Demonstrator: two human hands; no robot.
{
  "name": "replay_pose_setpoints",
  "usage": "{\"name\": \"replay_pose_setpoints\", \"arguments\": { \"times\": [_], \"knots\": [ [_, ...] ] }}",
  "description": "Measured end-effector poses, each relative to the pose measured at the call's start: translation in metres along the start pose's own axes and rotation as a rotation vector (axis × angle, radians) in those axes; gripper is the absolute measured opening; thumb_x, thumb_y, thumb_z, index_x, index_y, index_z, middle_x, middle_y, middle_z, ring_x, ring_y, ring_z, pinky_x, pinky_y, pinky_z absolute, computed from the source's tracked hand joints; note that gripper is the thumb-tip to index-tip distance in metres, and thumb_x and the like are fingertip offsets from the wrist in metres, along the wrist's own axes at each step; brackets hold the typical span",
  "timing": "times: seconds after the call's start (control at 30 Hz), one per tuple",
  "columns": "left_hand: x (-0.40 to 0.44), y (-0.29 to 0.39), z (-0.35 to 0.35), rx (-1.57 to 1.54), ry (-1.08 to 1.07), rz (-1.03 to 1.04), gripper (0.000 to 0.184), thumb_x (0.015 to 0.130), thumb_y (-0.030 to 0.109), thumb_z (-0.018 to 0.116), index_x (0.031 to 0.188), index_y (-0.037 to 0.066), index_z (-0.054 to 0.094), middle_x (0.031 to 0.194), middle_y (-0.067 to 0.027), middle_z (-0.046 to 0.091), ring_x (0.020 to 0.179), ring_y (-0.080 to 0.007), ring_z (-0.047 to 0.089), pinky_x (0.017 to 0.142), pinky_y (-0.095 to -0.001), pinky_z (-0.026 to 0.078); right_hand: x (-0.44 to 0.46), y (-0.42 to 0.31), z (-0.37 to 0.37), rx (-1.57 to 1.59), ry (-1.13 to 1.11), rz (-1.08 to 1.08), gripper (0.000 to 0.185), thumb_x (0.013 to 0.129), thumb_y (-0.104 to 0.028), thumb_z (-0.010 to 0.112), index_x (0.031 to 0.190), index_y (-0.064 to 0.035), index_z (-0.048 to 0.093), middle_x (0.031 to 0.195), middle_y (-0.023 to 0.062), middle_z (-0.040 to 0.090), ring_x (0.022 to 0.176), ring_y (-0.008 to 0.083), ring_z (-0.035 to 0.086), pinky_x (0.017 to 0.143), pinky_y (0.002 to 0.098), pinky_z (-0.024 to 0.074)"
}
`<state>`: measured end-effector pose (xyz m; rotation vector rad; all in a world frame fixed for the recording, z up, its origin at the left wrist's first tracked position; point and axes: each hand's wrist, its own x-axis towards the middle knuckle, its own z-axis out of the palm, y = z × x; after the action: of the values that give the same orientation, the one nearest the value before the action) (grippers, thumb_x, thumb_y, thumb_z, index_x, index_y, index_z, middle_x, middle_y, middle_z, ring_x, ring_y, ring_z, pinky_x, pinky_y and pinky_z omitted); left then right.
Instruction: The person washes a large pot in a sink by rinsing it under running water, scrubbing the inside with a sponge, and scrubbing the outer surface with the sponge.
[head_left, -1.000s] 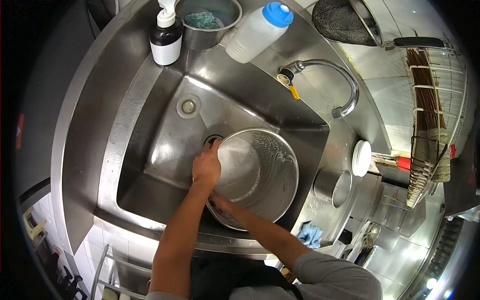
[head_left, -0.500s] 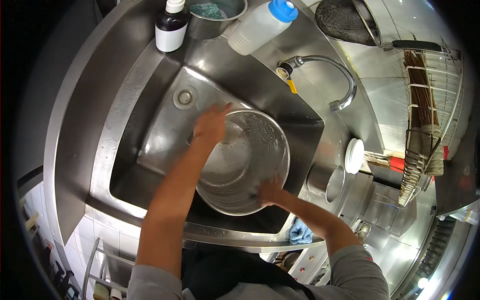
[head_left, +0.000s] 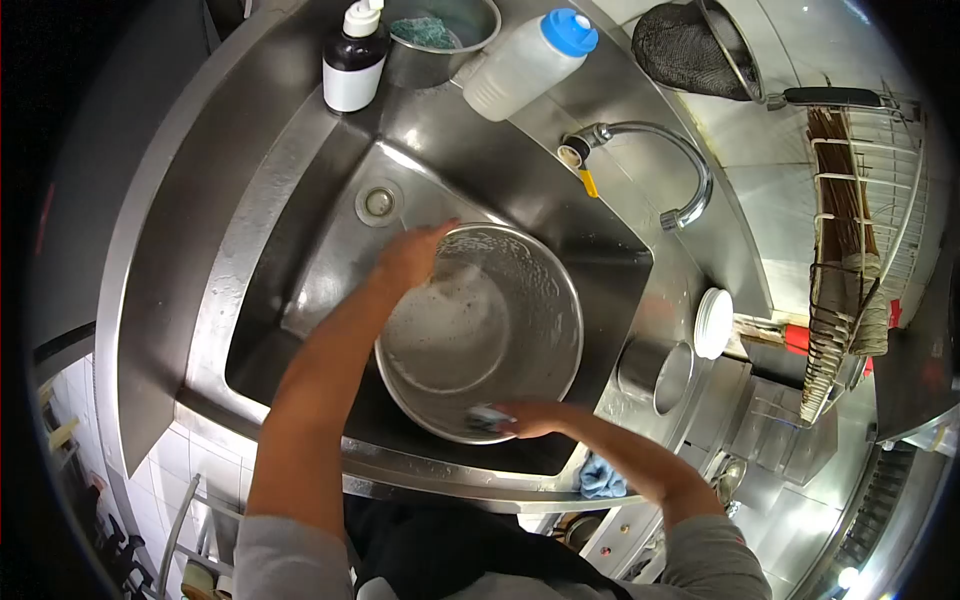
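Observation:
A large round steel pot (head_left: 545,330) stands in the sink with suds on its bottom and wet streaks along its inner wall. My left hand (head_left: 408,258) is closed over the pot's upper left rim, its fingers partly hidden. Low inside the pot, by the near wall, my right hand (head_left: 538,418) holds a grey scouring pad (head_left: 488,415), blurred by motion. The pad is against or very near the inner wall.
The sink (head_left: 320,290) has a drain (head_left: 379,203) at far left. A pump bottle (head_left: 354,70), a steel bowl (head_left: 440,65) with a green scrubber and a blue-capped bottle (head_left: 530,65) line the back. A faucet (head_left: 690,165), steel container (head_left: 655,372) and blue cloth (head_left: 602,475) are rightward.
My right hand has swept left and toward me along the pot's inner wall. My left hand has shifted slightly left on the rim, and the suds on the bottom show more.

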<state>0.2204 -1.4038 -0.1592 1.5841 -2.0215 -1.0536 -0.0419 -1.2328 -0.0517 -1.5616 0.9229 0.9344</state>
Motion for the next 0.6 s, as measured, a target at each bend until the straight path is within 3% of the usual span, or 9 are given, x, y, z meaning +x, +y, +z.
{"name": "replay_pose_setpoints", "arguments": {
  "times": [0.1, 0.17, 0.2, 0.27, 0.37, 0.43, 0.53, 0.57, 0.6],
  "knots": [
    [0.027, 0.031, -0.033, 0.168, -0.248, 0.099, 0.066, 0.086, -0.003, 0.047, 0.143, 0.028, 0.038, 0.119, -0.0132, 0.058, 0.106, -0.0359, 0.059, 0.094, -0.0445, 0.049, -0.014, 0.016, -0.065, -0.841, 0.122, 0.286, 0.048, 0.093, -0.029, 0.048, 0.135, -0.0063, 0.050, 0.140, 0.0187, 0.045, 0.135, 0.0355, 0.036, 0.112, 0.0561, 0.0231],
    [0.023, 0.062, -0.033, 0.374, -0.255, 0.120, 0.069, 0.085, 0.000, 0.051, 0.144, 0.031, 0.035, 0.141, -0.0110, 0.042, 0.119, -0.0347, 0.051, 0.091, -0.0468, 0.050, 0.006, 0.051, -0.107, -1.314, 0.625, 0.183, 0.042, 0.093, -0.023, 0.044, 0.131, -0.0080, 0.054, 0.140, 0.0162, 0.045, 0.137, 0.0354, 0.032, 0.112, 0.0606, 0.0177],
    [0.013, 0.060, -0.030, 0.490, -0.115, 0.172, 0.070, 0.084, 0.001, 0.053, 0.144, 0.030, 0.035, 0.141, -0.0089, 0.039, 0.121, -0.0321, 0.048, 0.089, -0.0468, 0.050, 0.009, 0.049, -0.108, -1.381, 0.698, 0.219, 0.038, 0.093, -0.021, 0.043, 0.126, -0.0095, 0.058, 0.136, 0.0163, 0.047, 0.134, 0.0354, 0.035, 0.112, 0.0601, 0.0199],
    [-0.013, 0.050, -0.035, 0.382, -0.047, 0.024, 0.069, 0.083, 0.001, 0.055, 0.144, 0.028, 0.036, 0.134, -0.0105, 0.042, 0.119, -0.0320, 0.050, 0.088, -0.0463, 0.050, 0.048, 0.077, -0.050, -1.247, 0.631, 0.439, 0.040, 0.090, -0.027, 0.048, 0.125, -0.0131, 0.060, 0.139, 0.0159, 0.046, 0.134, 0.0361, 0.035, 0.111, 0.0603, 0.0191],
    [-0.061, 0.027, -0.026, 0.212, 0.134, -0.323, 0.066, 0.081, 0.000, 0.055, 0.141, 0.023, 0.037, 0.120, -0.0138, 0.046, 0.113, -0.0336, 0.053, 0.087, -0.0456, 0.051, 0.055, 0.024, 0.002, -0.369, -0.004, 0.171, 0.046, 0.087, -0.034, 0.056, 0.126, -0.0105, 0.057, 0.123, 0.0229, 0.057, 0.117, 0.0381, 0.053, 0.102, 0.0518, 0.0369],
    [-0.083, 0.040, -0.018, 0.170, 0.140, -0.405, 0.064, 0.082, 0.000, 0.054, 0.140, 0.023, 0.038, 0.119, -0.0147, 0.047, 0.108, -0.0352, 0.056, 0.086, -0.0458, 0.052, 0.058, -0.002, 0.019, 0.180, 0.149, -0.150, 0.048, 0.088, -0.036, 0.056, 0.127, -0.0070, 0.053, 0.123, 0.0242, 0.057, 0.112, 0.0379, 0.057, 0.097, 0.0487, 0.0419],
    [-0.088, 0.046, -0.016, 0.105, 0.114, -0.487, 0.061, 0.085, 0.001, 0.051, 0.139, 0.025, 0.037, 0.116, -0.0163, 0.049, 0.098, -0.0383, 0.061, 0.084, -0.0465, 0.053, 0.039, 0.001, 0.001, 0.125, 0.016, -0.228, 0.051, 0.090, -0.039, 0.056, 0.129, -0.0059, 0.050, 0.123, 0.0235, 0.057, 0.112, 0.0396, 0.056, 0.099, 0.0471, 0.0414],
    [-0.090, 0.045, -0.015, 0.090, 0.090, -0.504, 0.060, 0.086, 0.001, 0.050, 0.139, 0.025, 0.036, 0.115, -0.0170, 0.051, 0.092, -0.0399, 0.063, 0.082, -0.0469, 0.053, 0.059, 0.056, 0.010, -0.262, -0.100, -0.184, 0.056, 0.091, -0.040, 0.056, 0.133, -0.0051, 0.048, 0.128, 0.0219, 0.055, 0.118, 0.0358, 0.053, 0.103, 0.0428, 0.0395],
    [-0.092, 0.041, -0.010, 0.091, 0.079, -0.500, 0.060, 0.086, 0.001, 0.050, 0.139, 0.025, 0.036, 0.115, -0.0170, 0.051, 0.092, -0.0399, 0.063, 0.082, -0.0469, 0.053, 0.045, 0.069, -0.006, -0.251, -0.101, -0.182, 0.056, 0.091, -0.040, 0.056, 0.133, -0.0051, 0.048, 0.128, 0.0219, 0.055, 0.118, 0.0358, 0.053, 0.103, 0.0428, 0.0395]
  ]
}}
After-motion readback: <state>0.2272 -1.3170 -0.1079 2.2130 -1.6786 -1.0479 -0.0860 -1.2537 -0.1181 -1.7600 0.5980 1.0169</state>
